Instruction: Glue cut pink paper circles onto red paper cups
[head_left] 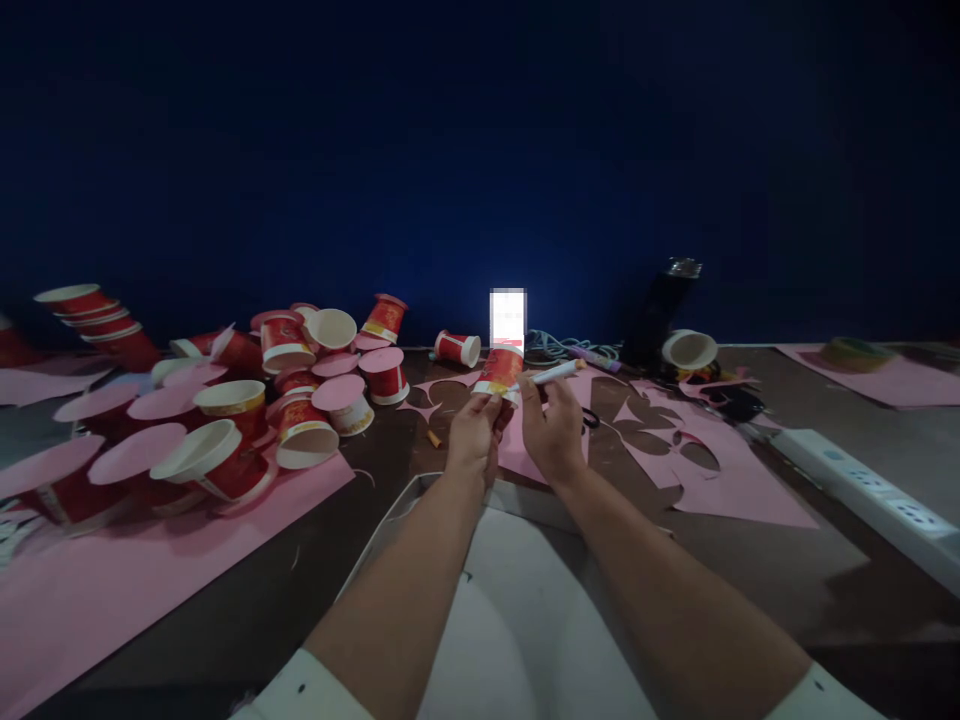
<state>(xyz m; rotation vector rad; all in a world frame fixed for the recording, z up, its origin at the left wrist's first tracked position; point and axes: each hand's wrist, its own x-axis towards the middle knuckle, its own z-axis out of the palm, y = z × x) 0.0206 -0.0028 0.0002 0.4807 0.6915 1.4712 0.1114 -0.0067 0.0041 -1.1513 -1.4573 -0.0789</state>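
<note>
My left hand is closed around the lower end of a red paper cup with a white and gold rim. The cup is held up in front of me, its wide end toward me. My right hand grips a white pen with an orange end, which points up to the right. The fingertips of this hand are close beside the cup; whether the pen's tip touches it I cannot tell. Directly behind the cup, a bright blurred white rectangle stands out.
Many red cups, several topped with pink discs, crowd the left. Cut pink paper lies right of my hands, near a white power strip. A cup stack leans far left. A dark bottle stands at the back.
</note>
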